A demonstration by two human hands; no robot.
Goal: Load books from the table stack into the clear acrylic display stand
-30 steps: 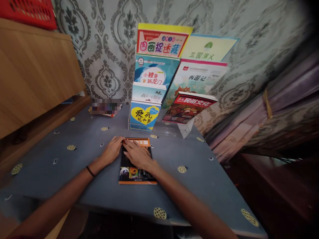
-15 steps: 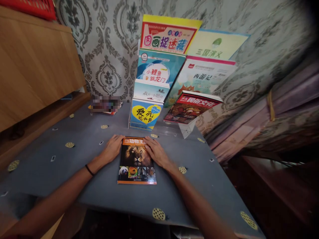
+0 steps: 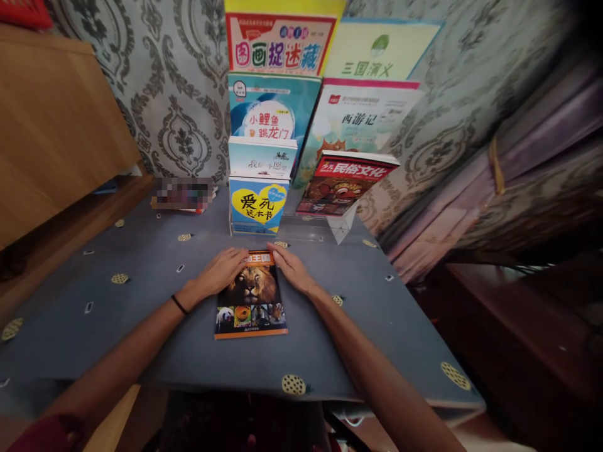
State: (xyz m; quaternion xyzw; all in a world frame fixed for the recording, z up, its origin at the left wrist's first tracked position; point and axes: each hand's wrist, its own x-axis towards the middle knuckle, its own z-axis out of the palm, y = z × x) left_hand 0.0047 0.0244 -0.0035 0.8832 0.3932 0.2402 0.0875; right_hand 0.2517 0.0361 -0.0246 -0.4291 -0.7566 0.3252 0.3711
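Observation:
A book with a lion on its cover (image 3: 254,292) lies flat on the table in front of me, an orange strip along its near edge. My left hand (image 3: 223,270) rests over its upper left corner, fingers stretched out flat and covering part of the title. At the upper right edge is my right hand (image 3: 291,269), fingers extended along the side of the book, its thumb side toward the cover. Behind the book stands a clear display rack (image 3: 313,231) with several books, among them a blue one with a yellow heart (image 3: 257,204) and a red-topped one (image 3: 346,182).
The grey tablecloth (image 3: 155,326) has a pineapple pattern. A small pile of books (image 3: 202,201), partly blurred out, lies at the back left beside a wooden cabinet (image 3: 56,125). Patterned wallpaper stands behind the rack, and a purple curtain (image 3: 452,194) hangs at the right.
My left hand has slid right, from the book's corner onto its cover. My right hand has come off the cover to the book's right edge. The camera view has shifted.

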